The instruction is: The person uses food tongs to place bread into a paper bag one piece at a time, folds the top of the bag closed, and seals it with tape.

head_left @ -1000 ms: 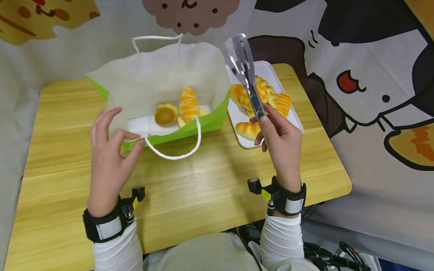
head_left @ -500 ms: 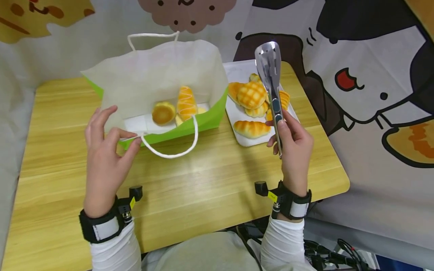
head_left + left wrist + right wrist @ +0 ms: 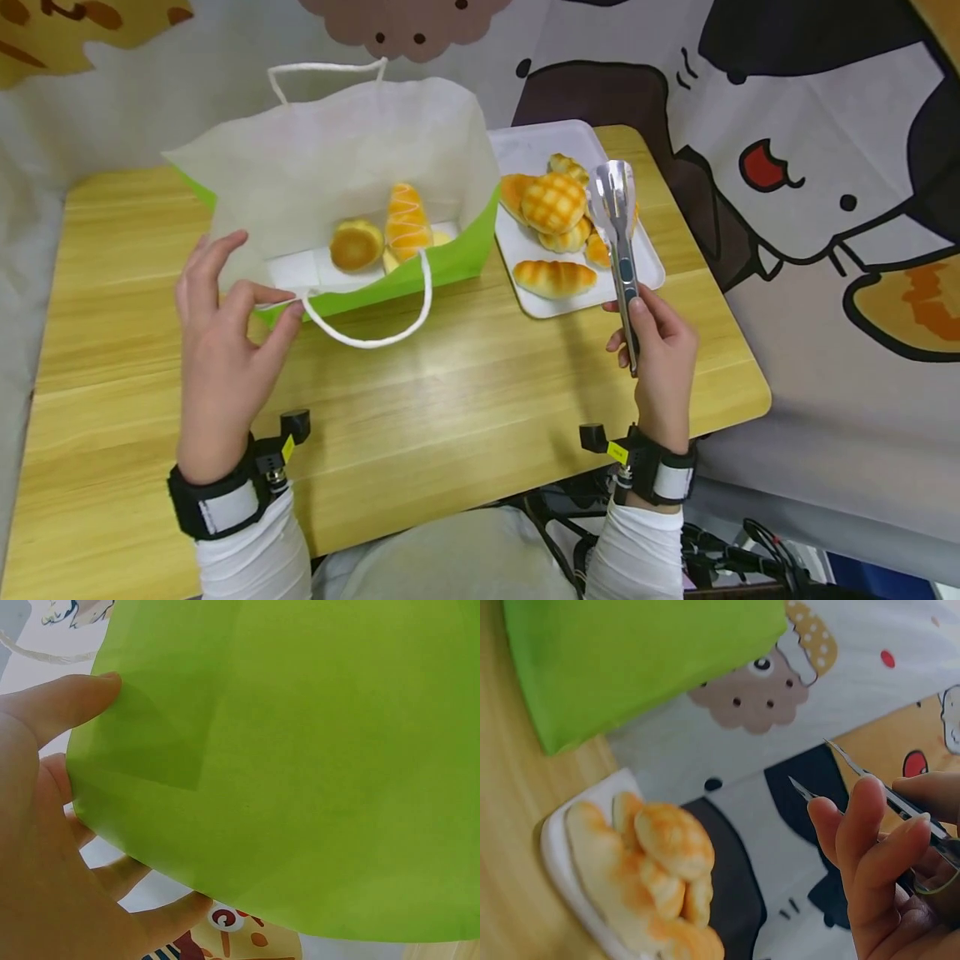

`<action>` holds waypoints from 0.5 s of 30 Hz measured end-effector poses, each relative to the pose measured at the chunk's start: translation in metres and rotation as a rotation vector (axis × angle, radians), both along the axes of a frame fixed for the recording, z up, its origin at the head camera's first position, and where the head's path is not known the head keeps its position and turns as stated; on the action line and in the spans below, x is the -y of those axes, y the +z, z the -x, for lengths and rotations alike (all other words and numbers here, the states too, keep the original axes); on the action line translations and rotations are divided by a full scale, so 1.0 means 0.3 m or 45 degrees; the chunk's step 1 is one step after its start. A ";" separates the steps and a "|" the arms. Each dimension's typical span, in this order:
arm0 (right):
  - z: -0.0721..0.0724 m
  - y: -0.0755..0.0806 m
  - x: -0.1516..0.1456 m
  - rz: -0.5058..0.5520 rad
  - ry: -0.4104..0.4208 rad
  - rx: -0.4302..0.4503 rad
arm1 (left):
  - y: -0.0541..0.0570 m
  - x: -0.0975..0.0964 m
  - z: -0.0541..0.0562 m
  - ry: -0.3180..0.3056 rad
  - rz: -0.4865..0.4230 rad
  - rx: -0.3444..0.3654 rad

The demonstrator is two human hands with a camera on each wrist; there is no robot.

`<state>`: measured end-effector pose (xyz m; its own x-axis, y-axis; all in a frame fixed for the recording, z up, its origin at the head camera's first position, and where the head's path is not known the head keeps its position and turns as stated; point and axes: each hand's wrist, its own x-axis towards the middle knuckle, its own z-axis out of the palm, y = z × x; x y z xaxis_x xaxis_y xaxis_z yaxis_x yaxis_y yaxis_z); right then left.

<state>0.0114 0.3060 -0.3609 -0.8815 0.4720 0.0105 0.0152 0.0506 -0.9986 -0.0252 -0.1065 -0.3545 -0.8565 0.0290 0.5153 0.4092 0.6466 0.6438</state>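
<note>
My left hand (image 3: 232,350) pinches the near rim of a green paper bag (image 3: 457,254) between thumb and forefinger; the left wrist view shows the bag's green side (image 3: 300,765) beside that thumb. Inside the bag lie a round brown bun (image 3: 356,246) and a long bread with white icing stripes (image 3: 408,221), with paler pieces partly hidden by the rim. Metal tongs (image 3: 624,258) are held in my right hand (image 3: 663,358), over the right side of a white tray (image 3: 540,308). Their tips stand a little apart with nothing between them in the right wrist view.
On the tray are several breads, among them a grid-topped bun (image 3: 553,202) and a ridged roll (image 3: 555,279) at the front. The bag's white rope handle (image 3: 375,342) hangs over its near side. A cartoon-printed cloth (image 3: 795,192) stands behind the wooden table (image 3: 450,433).
My right hand has carried the tongs to the right and toward me, with their tips lowered. The front roll on the tray is now uncovered. The left hand keeps its pinch on the bag.
</note>
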 end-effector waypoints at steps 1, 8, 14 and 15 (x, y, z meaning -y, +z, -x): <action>-0.009 -0.009 -0.008 0.000 -0.008 0.012 | 0.000 -0.001 0.001 0.003 -0.002 0.002; -0.065 -0.056 -0.057 -0.001 -0.065 0.095 | -0.002 -0.007 0.006 0.015 -0.053 0.007; -0.097 -0.092 -0.085 -0.061 -0.111 0.228 | -0.006 -0.006 0.010 0.011 -0.050 -0.011; -0.102 -0.098 -0.090 -0.073 -0.118 0.251 | -0.007 -0.007 0.012 0.011 -0.061 -0.012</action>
